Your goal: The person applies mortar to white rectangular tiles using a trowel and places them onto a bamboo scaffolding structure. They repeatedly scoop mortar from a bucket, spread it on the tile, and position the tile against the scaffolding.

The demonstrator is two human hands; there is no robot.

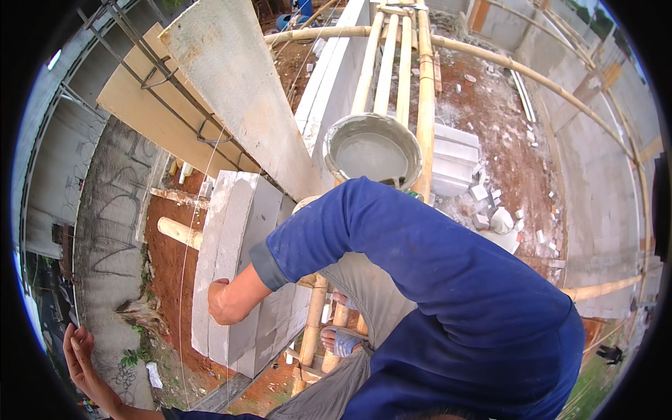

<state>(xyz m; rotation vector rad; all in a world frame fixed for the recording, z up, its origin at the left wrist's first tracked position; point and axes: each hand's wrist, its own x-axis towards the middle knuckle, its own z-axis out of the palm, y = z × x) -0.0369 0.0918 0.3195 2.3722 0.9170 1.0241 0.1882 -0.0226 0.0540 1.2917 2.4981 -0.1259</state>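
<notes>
Here's the pale block wall (229, 241), just left of centre, its long, light top running down the view beside the person's bent arm. On it sits the right hand (234, 302), reached across the body in a blue sleeve (448, 280) with a grey cuff (267, 264). It's touching the blocks, back of the hand showing, fingers tucked out of sight, so I can't tell whether it grips anything. Out at the far left, the left hand (85, 364) is up in the air, well apart from the wall, loosely open with fingers bent.

A thin string (185, 280) runs along the wall's outer side. Just above the wall, two tall boards (231, 77) lean at a slant, with steel bars (164, 70) between them. Over beyond the elbow, there's a round bucket (371, 148) of wet grey mix, near long bamboo poles (425, 91). Below, a foot (341, 341) rests on more bamboo. To the right, pale blocks (453, 157) lie stacked on reddish ground (521, 175), broken pieces scattered nearby, a grey wall (595, 210) rising beyond.
</notes>
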